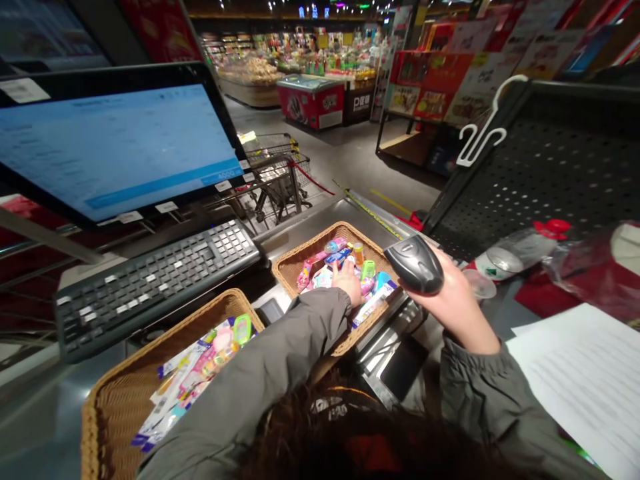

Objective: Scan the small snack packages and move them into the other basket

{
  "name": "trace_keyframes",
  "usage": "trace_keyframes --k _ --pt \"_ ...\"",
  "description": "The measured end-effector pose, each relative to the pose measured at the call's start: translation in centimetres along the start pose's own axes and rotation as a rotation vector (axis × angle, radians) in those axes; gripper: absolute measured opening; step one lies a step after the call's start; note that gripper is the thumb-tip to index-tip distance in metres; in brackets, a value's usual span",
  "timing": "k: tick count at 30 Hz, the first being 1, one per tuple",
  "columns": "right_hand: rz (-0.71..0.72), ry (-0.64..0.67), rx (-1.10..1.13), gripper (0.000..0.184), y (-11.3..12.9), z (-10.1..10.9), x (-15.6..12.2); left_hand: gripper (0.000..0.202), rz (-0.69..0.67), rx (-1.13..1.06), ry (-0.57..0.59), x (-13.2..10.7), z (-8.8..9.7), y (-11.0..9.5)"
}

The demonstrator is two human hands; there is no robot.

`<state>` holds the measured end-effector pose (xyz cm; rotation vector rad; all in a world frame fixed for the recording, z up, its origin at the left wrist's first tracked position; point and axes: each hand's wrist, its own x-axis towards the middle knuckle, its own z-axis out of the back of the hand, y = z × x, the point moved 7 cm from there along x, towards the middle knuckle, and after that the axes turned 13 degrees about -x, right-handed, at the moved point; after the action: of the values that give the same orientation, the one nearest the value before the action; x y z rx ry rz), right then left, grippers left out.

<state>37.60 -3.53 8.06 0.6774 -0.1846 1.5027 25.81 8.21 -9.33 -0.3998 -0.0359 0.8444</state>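
Note:
My right hand [453,297] is wrapped round a dark grey handheld barcode scanner [415,263], held above the counter with its head pointing left toward the far basket. My left hand [349,281] reaches into that far wicker basket [300,261], resting among small colourful packets and bottles [345,257]; its fingers are mostly hidden among them. A second wicker basket [115,400] sits nearer, left of my left arm, with several bright packets [200,367] in it. Both sleeves are grey.
A black keyboard [150,280] and a tilted touchscreen [115,143] stand at the left. A black perforated rack [550,173] with a white hook rises at the right. White papers [585,373] and bagged items [595,263] lie right. Shopping carts [280,177] stand beyond.

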Motion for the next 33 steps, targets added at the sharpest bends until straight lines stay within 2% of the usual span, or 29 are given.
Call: trace_keyframes --k 3,7,11,14,16,19,22,25,29,33 --pt "-0.005 0.018 0.031 0.063 -0.5 -0.4 0.4 0.055 -0.040 0.007 -0.018 1.2 -0.6 0.0" --pt "0.010 0.027 0.035 0.065 -0.9 -0.7 0.7 0.035 -0.073 0.015 -0.085 1.7 0.2 0.5" --pt "0.005 0.034 0.024 0.066 -1.3 -0.9 0.9 0.039 -0.149 0.020 -0.110 1.5 0.5 0.7" --pt "0.024 0.052 0.033 0.060 -1.2 -1.2 1.1 0.040 -0.270 0.033 -0.062 1.1 -0.5 0.1" --pt "0.045 0.063 0.039 0.057 -1.2 -1.5 1.2 0.043 -0.299 0.039 -0.038 0.8 -1.5 0.0" --pt "0.048 0.067 0.045 0.058 -1.3 -2.0 1.2 0.045 -0.254 0.044 -0.023 0.6 -2.9 0.3" --pt "0.026 0.079 0.066 0.059 -1.5 -2.3 1.1 0.049 -0.220 0.050 -0.017 0.8 -3.4 0.8" --pt "0.014 0.077 0.080 0.058 -1.6 -2.4 1.0 0.044 -0.231 0.046 -0.024 1.1 -2.7 1.0" --pt "0.025 0.079 0.065 0.059 -1.6 -2.4 0.8 0.025 -0.280 0.008 -0.005 1.5 -1.4 1.1" --pt "0.036 0.078 0.079 0.060 -1.5 -2.7 1.0 0.029 -0.176 -0.030 0.017 1.5 -1.1 2.0"
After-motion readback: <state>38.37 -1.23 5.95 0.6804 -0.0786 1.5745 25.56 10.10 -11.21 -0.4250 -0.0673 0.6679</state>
